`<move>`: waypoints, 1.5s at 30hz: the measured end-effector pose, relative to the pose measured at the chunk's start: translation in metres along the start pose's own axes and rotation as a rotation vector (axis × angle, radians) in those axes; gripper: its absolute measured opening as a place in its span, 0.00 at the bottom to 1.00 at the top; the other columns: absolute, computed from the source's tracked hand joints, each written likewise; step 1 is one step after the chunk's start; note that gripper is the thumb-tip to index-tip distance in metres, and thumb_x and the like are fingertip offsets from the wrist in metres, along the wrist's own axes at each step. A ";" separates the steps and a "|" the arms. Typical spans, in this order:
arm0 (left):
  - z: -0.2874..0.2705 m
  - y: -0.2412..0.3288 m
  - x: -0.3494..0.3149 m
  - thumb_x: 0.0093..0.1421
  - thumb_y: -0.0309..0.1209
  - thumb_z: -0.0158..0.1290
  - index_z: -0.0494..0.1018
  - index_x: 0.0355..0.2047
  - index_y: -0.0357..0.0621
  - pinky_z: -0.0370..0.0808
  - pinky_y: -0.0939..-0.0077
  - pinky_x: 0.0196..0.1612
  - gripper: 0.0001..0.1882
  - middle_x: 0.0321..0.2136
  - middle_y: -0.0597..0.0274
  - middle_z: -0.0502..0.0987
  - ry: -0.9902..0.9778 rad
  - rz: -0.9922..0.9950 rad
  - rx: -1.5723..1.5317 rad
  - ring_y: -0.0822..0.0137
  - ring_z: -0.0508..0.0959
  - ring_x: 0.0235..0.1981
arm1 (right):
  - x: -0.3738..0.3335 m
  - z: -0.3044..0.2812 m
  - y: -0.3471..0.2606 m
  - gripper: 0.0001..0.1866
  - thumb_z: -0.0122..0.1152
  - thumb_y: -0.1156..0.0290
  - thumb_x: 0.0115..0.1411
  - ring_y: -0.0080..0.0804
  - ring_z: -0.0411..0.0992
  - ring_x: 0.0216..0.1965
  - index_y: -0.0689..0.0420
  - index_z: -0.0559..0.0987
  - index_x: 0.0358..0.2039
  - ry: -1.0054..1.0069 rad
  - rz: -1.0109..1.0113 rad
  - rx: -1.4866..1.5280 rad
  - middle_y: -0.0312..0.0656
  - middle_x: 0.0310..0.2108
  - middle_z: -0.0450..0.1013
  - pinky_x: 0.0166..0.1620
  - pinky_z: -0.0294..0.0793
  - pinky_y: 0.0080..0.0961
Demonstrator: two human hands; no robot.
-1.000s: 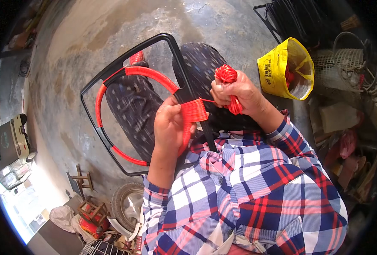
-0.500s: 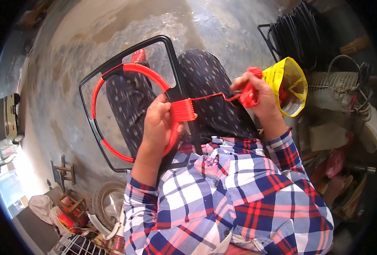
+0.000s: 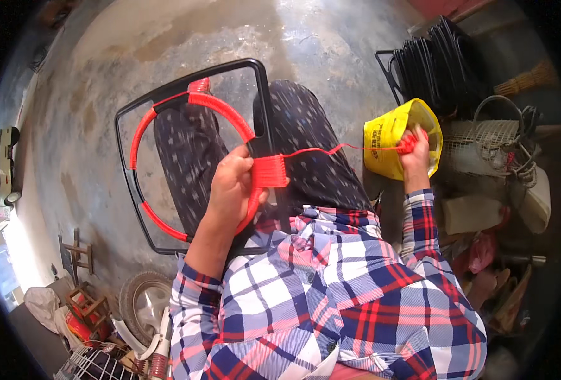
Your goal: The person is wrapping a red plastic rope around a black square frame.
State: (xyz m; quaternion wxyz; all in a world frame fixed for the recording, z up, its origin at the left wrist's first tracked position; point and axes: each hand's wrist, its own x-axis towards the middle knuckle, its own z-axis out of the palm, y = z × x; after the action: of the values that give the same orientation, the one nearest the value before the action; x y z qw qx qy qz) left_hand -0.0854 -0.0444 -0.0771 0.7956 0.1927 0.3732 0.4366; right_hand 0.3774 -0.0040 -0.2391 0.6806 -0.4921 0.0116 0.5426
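Observation:
A black rectangular frame (image 3: 263, 95) with a round ring inside lies across my lap. Red cord (image 3: 225, 114) covers long stretches of the ring. On the frame's right side the cord forms a tight, flat block of turns (image 3: 269, 171). My left hand (image 3: 230, 180) grips the ring and frame beside that block. From the block a loose red strand (image 3: 318, 150) runs right to a bundle of red cord (image 3: 408, 144). My right hand (image 3: 416, 159) is closed round the bundle at the mouth of a yellow bag (image 3: 383, 140), whose inside is partly hidden.
Black folded frames (image 3: 432, 66) stand stacked at the far right, near a straw broom (image 3: 526, 81) and a wire mesh roll (image 3: 483, 140). Lower left are a wheel (image 3: 146, 307), small wooden stools (image 3: 76, 256) and a white wire basket (image 3: 94, 366).
My right hand has moved right and slightly down with the cord bundle, from beside the yellow bag to its mouth. The strand is drawn out longer. My left hand keeps its grip.

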 end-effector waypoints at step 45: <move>0.003 -0.010 0.003 0.65 0.20 0.43 0.70 0.51 0.35 0.78 0.67 0.51 0.15 0.43 0.54 0.79 0.071 0.092 -0.198 0.65 0.81 0.43 | -0.153 0.170 0.008 0.15 0.60 0.65 0.49 0.41 0.72 0.42 0.55 0.69 0.36 -1.116 0.012 -0.140 0.49 0.37 0.74 0.54 0.68 0.43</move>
State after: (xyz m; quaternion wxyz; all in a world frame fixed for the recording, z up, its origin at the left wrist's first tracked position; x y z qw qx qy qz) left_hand -0.0768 -0.0470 -0.0828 0.7760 0.1147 0.3468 0.5141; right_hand 0.2202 -0.0002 -0.0730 0.5463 -0.1745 -0.3835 0.7240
